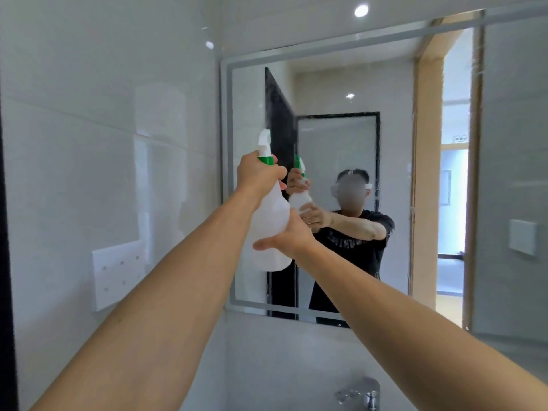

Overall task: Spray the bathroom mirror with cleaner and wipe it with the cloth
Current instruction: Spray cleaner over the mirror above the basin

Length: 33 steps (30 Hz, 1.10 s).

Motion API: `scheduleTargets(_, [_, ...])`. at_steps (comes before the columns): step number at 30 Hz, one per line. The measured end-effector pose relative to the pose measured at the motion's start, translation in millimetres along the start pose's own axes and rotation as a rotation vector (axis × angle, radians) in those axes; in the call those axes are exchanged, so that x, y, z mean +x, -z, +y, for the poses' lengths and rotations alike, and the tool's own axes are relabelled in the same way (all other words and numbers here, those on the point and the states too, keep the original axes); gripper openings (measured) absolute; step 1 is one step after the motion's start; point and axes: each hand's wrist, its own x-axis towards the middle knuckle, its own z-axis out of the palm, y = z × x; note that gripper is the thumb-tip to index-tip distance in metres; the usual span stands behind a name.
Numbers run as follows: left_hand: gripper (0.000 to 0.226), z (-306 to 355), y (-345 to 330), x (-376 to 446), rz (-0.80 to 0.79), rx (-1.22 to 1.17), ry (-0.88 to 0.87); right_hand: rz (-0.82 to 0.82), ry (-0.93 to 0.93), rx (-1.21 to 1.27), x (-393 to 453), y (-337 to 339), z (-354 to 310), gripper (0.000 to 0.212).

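Your left hand point(258, 172) grips the neck of the translucent white spray bottle point(271, 229) just under its green collar and white trigger head, nozzle pointed up toward the mirror point(341, 93); your right hand point(289, 237) holds the bottle's body from the right, thumb stretched across its front. A fine mist hangs above the nozzle against the glass, and droplets speckle the mirror along its right side. Left wall: white socket plate point(117, 275) on glossy tile; bottom edge: chrome faucet point(363, 393); the mirror reflects you, both arms raised, with the bottle.
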Motion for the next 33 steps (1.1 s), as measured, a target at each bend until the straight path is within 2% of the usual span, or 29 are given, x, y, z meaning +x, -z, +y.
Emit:
scheduleTargets(3, [0.042,-4.7,-17.5,-4.6,-0.058,-0.04,-0.001,0.04,-0.016,0.022,-4.0,13.3,11.7,0.091])
scheduleTargets(6, [0.036,-8.3,-38.8,-12.3,-0.093,-0.094,-0.009,0.07,-0.039,0.003,-11.4,30.7,24.2,0.096])
scheduleTargets(11, [0.038,-14.2,-65.7,-27.6,-0.124,-0.201,0.009,0.097,-0.068,-0.054,-21.6,54.7,42.8,0.096])
scheduleTargets(20, [0.029,-29.6,-90.6,-41.7,-0.051,-0.135,0.028,0.126,-0.101,-0.086,-34.4,67.2,68.7,0.095])
scheduleTargets(24, [0.045,-33.8,-101.1,-43.6,-0.158,-0.137,0.038,0.159,-0.114,-0.063,-41.6,70.7,78.3,0.098])
scheduleTargets(28, [0.031,-38.1,-120.9,-55.9,-0.235,-0.131,0.029,0.19,-0.14,-0.035,-56.5,81.8,93.7,0.1])
scheduleTargets(33, [0.027,-42.6,-160.1,-98.1,-0.34,-0.059,-0.004,0.255,-0.201,-0.001,-92.0,107.9,132.7,0.102])
